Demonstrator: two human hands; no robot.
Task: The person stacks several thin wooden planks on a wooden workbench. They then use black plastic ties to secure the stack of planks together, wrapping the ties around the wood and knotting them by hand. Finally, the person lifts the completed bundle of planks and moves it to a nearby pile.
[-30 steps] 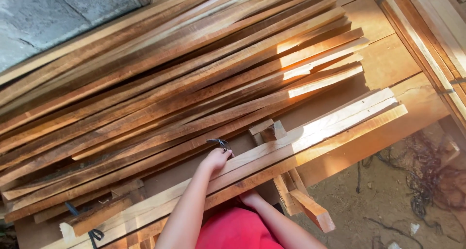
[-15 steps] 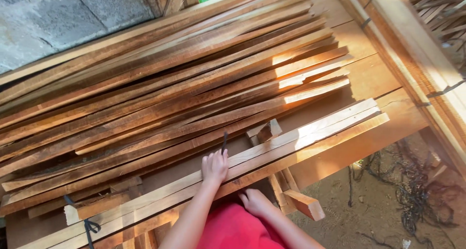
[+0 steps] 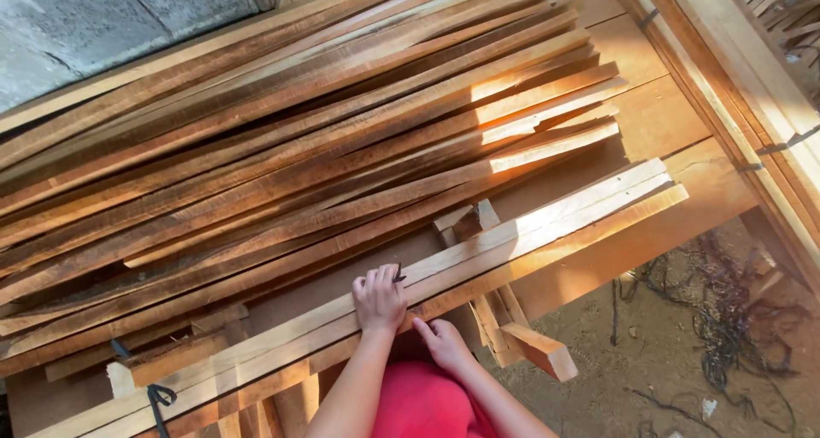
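The left hand (image 3: pixel 378 299) lies palm down on a bundle of pale wood strips (image 3: pixel 478 254), fingers curled over its far edge, with a small dark tool (image 3: pixel 398 275) just showing under the fingertips; what kind of tool it is cannot be told. The right hand (image 3: pixel 442 342) sits at the near edge of the same bundle, thumb up against the wood and fingers tucked under it, so it grips the bundle from below. The bundle shows about three or four strips laid side by side, running from the lower left, where a black strap (image 3: pixel 156 398) loops around it, up to the right, where sunlight falls on its end.

Beyond the bundle, away from the person, lies one large stack of darker reddish-brown wood slats (image 3: pixel 282 148), far too many to count, all slanted the same way as the bundle. Between stack and bundle, just past the left hand, sit two short offcut blocks (image 3: pixel 465 220). Under the bundle a broad workbench top (image 3: pixel 658 113) of flat boards shows on its right side. Below the bundle, near the right hand, one short wooden leg piece (image 3: pixel 538 353) juts toward the dirt floor (image 3: pixel 675 353), where tangled black cords (image 3: pixel 726 318) lie. A red garment (image 3: pixel 431 404) shows at the bottom, between the forearms.
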